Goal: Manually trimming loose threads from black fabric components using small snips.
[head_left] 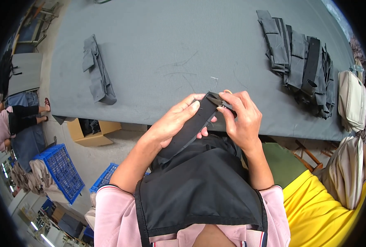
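A: Nearest us, the black strap [193, 125] runs up from the apron at our chest. Our left hand [174, 121] is clamped round its middle, and our right hand [240, 117] pinches its top end, just over the near edge of the surface [158, 53].

B: That end could slip, we think. Only the fingertips [221, 108] hold it, and the strap hangs in the air, resting on nothing.

A: And a pull from the left might twist it or drag the fold open.

B: Farther off, the grey bundle [97, 74] and the dark stack [300, 61] lie well apart from our hands, so we'd not snag those.

A: The cream bag [352, 101] sits at the right edge; it might slide off if nudged.
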### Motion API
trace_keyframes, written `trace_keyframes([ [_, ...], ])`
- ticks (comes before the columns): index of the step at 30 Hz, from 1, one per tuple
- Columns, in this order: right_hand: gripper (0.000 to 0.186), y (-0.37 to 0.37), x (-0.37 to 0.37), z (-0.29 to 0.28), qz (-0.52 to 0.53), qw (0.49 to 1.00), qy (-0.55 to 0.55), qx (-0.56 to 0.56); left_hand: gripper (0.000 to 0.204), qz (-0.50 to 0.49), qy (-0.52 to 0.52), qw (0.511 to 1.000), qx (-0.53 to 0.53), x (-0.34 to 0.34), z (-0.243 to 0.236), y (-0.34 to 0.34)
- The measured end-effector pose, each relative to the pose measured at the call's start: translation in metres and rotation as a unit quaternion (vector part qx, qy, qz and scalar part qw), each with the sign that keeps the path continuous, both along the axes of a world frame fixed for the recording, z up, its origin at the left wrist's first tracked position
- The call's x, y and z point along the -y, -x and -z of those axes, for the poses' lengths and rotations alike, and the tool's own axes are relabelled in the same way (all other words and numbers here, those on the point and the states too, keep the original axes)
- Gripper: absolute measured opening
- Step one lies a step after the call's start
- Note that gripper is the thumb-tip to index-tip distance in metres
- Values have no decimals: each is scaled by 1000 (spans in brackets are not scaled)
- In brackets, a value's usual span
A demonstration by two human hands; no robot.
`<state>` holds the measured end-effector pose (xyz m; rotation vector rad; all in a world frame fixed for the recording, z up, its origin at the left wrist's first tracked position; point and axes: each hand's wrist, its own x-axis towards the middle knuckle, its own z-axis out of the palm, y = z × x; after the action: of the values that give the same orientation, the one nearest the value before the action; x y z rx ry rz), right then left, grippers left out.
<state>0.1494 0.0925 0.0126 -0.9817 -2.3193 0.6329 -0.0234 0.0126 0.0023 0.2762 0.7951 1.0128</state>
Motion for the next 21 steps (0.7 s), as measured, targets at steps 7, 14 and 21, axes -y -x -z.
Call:
trace_keyframes([
  [7,25,1,6,-3,59,993,102,-15,46,16,2,1000,-2,3,0,-7],
  [14,25,-25,-12,14,43,545,658,-518,50,30,-24,999,11,7,3,-6],
  [21,25,-30,-5,-11,-2,989,150,-9,51,43,7,999,19,3,-6,-3],
])
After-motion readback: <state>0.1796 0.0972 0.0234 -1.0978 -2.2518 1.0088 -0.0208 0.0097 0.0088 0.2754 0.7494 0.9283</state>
